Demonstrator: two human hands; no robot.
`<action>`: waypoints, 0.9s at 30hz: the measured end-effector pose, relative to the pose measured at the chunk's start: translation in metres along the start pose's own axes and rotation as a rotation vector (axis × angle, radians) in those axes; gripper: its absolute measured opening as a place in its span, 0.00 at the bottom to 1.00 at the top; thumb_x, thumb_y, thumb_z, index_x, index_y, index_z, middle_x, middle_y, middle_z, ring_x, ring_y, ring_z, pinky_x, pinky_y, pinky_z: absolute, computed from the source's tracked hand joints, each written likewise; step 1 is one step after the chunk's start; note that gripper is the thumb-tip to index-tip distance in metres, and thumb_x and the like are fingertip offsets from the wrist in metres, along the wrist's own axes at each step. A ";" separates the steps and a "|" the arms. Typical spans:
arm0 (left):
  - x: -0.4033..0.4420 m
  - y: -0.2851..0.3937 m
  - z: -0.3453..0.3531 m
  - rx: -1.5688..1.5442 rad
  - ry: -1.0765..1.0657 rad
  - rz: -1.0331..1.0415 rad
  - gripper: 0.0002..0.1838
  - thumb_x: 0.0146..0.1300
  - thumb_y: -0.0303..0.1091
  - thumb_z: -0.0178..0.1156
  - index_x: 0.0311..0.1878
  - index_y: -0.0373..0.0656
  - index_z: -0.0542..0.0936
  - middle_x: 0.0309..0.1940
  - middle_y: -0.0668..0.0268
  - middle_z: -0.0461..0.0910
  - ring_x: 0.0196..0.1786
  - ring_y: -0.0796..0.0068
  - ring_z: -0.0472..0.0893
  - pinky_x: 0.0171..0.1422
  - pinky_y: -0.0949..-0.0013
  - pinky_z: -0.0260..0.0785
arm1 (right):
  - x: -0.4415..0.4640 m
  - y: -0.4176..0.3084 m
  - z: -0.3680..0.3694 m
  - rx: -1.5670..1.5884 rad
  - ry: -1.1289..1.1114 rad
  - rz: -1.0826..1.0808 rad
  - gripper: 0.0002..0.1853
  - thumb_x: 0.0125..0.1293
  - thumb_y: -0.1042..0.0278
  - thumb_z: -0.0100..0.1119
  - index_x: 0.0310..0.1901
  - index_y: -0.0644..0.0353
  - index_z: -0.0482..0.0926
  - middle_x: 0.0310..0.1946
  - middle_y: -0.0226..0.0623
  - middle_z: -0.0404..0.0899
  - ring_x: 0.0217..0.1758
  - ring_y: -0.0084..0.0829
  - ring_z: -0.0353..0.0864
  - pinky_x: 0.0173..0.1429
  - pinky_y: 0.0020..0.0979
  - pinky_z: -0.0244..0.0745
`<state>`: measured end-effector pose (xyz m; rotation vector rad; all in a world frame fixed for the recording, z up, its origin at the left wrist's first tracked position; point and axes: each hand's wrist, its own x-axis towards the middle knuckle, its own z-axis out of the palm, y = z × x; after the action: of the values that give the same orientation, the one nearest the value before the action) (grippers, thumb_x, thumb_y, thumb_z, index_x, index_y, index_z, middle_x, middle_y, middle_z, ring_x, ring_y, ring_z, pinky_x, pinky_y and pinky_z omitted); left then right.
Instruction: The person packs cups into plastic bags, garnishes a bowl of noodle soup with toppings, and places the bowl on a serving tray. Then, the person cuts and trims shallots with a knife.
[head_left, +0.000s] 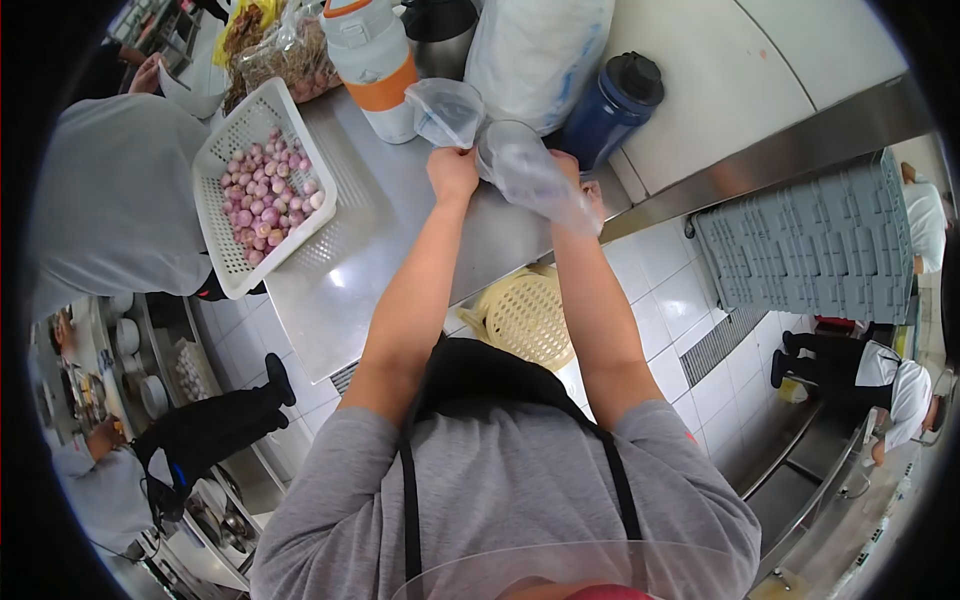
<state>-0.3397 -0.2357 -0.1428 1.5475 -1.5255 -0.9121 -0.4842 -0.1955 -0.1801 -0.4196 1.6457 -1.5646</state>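
Note:
My left hand (454, 174) is at the back of the metal table, its fingers closed at the lower end of a crumpled clear plastic piece (446, 112). Whether that piece is a bag or a cup cannot be made out. My right hand (568, 168) is beside the blue bottle (612, 108), partly covered by a second clear, sleeve-like plastic piece (530, 165). This piece is smeared by motion and stretches from between my hands across my right wrist. My right fingers are mostly hidden behind it. A white bottle with an orange band (376, 72) stands just beyond my left hand.
A white basket (318, 165) of small purple onions sits on the left of the metal table (325, 285). A large white plastic-wrapped bundle (540, 55) stands at the back. Grey stacked crates (800, 235) are at right. A person in grey (125, 195) stands close at left; others are farther off.

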 end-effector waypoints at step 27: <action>-0.041 -0.012 -0.016 0.429 -0.098 0.608 0.38 0.48 0.43 0.64 0.59 0.36 0.59 0.50 0.49 0.68 0.55 0.54 0.66 0.57 0.56 0.56 | -0.082 -0.048 -0.043 -0.717 0.135 -0.752 0.14 0.54 0.64 0.53 0.40 0.63 0.75 0.36 0.45 0.76 0.35 0.41 0.76 0.36 0.35 0.70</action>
<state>-0.3208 -0.1942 -0.1474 1.1902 -2.1959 -0.3259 -0.4788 -0.1157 -0.1123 -1.4707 2.2922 -1.4478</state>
